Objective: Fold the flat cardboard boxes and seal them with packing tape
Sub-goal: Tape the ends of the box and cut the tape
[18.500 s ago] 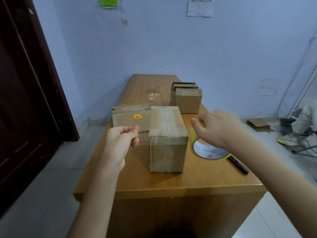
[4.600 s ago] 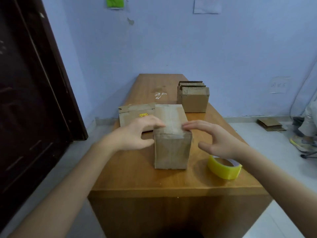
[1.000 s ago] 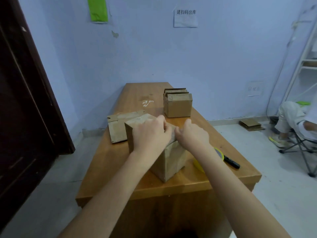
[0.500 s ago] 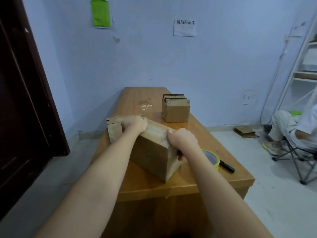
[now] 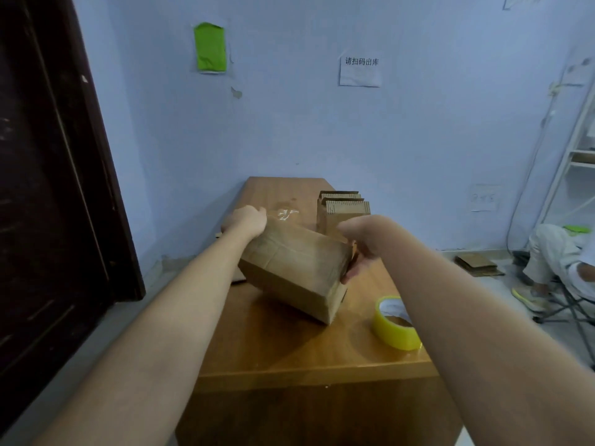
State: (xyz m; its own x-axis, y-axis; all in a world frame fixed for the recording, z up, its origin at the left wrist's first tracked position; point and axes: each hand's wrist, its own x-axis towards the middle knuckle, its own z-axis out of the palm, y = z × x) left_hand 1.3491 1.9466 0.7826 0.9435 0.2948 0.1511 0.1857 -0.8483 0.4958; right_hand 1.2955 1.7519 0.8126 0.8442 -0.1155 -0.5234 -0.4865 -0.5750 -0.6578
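Head view: both hands hold the taped cardboard box (image 5: 296,268) tilted over the desk (image 5: 289,349), left hand (image 5: 246,220) gripping its far end, right hand (image 5: 360,243) fingers curled round its near-right end; tape roll (image 5: 394,323) sits beside.

**Soft, dim light and wide-angle bend**

You get even, cool, fairly dim room light with no glare. The box (image 5: 296,268) casts a soft shadow on the table (image 5: 289,349). Your forearms blur near the lower edge, and the door (image 5: 48,188) bows with lens distortion.
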